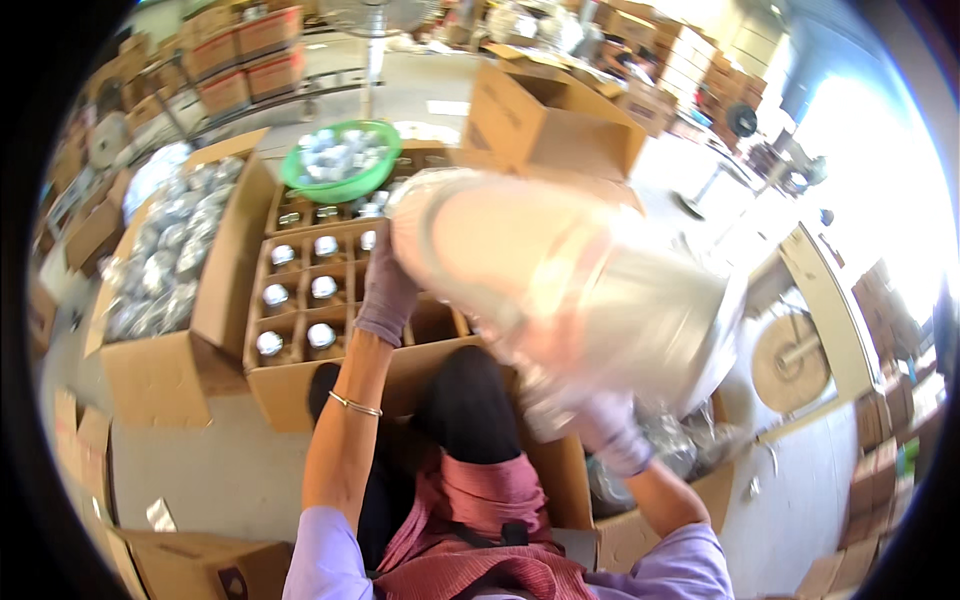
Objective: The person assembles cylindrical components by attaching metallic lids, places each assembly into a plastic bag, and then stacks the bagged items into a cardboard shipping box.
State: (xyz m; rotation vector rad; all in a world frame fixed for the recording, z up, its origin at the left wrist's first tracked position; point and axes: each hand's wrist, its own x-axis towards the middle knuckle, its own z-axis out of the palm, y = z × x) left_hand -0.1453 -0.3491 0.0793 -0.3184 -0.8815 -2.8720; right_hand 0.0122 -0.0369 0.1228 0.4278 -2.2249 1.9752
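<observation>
A large, rounded, clear container (530, 260) in thin plastic wrap is raised in front of me, tilted and smeared by motion; its exact kind does not show. My left hand (385, 290), in a grey glove, holds its left end, with the fingers partly hidden behind it. Under its lower right side, my right hand (612, 430), also gloved, grips the wrap. Below the container stands a divided cardboard box (375, 375) with silver-capped bottles (323, 287) in several compartments. The container covers part of this box.
On the box's far side rests a green basin (340, 190) of silvery caps. A carton (225, 290) of plastic-wrapped items stands left, another carton (650, 520) by my right forearm. Beyond is an open carton (560, 130). A white-framed stand with a round disc (790, 362) is at right.
</observation>
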